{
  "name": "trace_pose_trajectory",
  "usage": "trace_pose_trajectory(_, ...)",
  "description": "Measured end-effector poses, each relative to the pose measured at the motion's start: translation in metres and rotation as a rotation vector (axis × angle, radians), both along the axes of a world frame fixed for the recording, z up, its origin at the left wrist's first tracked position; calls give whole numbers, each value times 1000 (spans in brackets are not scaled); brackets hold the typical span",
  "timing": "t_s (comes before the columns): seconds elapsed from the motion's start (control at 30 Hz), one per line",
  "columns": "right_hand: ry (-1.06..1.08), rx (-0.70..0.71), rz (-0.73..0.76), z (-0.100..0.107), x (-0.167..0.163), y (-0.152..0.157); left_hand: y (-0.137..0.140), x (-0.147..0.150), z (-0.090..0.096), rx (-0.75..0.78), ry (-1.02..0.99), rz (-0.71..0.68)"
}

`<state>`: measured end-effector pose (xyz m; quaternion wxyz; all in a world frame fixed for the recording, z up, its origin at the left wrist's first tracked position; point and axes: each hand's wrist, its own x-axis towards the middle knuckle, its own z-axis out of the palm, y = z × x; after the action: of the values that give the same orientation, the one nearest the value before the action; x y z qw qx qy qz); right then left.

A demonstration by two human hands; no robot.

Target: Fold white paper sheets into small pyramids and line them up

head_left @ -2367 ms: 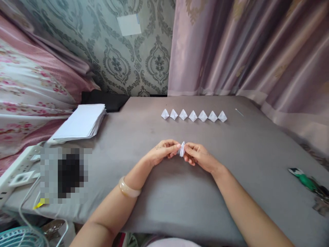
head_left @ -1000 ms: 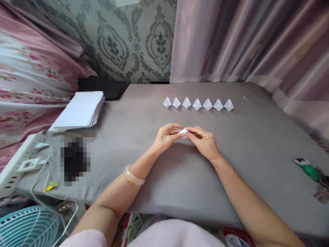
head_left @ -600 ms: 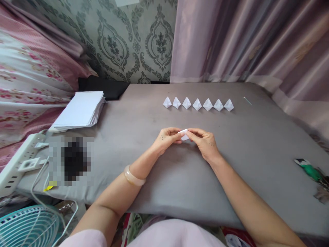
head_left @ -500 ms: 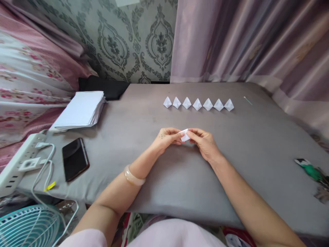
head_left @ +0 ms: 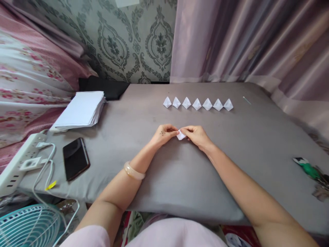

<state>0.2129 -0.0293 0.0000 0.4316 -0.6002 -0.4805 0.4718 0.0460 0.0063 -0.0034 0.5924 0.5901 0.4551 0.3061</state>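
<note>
A small folded piece of white paper (head_left: pixel 181 135) is pinched between both hands over the grey-covered table (head_left: pixel 144 164). My left hand (head_left: pixel 165 134) grips its left side between thumb and fingers. From the right, my right hand (head_left: pixel 195 135) pinches its upper right part, and the fingertips behind the paper are partly hidden. Beyond the hands, several white folded paper diamonds (head_left: pixel 196 104) stand in a left-to-right row. A pale bangle (head_left: pixel 134 171) circles my left forearm.
At the left lie a stack of white paper (head_left: pixel 79 109), a dark phone (head_left: pixel 76 159) and a power strip (head_left: pixel 22 161) with white cables. A cotton swab (head_left: pixel 247 100) lies at the far right, and a green object with keys (head_left: pixel 309 170) nearer. A teal fan (head_left: pixel 28 226) stands below the table edge.
The paper has turned in the hands and now shows a pointed lower end. My right hand has shifted left and slightly up, its thumb now at the paper's top.
</note>
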Motion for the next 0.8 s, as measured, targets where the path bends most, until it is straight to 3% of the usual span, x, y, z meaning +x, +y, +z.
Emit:
trace_pose_trajectory(0.13,-310,144,181,-7,6,14,11,-3,-12,194,115,-11)
trace_pose_trajectory(0.23,-581,253,153,-14,6,16,15,-3,-15,337,272,-54)
trace_pose_trajectory(0.33,-713,341,88,-20,5,11,18,-2,-15,342,309,-101)
trace_pose_trajectory(0.57,-641,246,175,-18,8,5,25,-6,-3,336,372,-226)
trace_pose_trajectory(0.8,-596,327,144,-21,7,-2,29,-7,-3,295,264,-293)
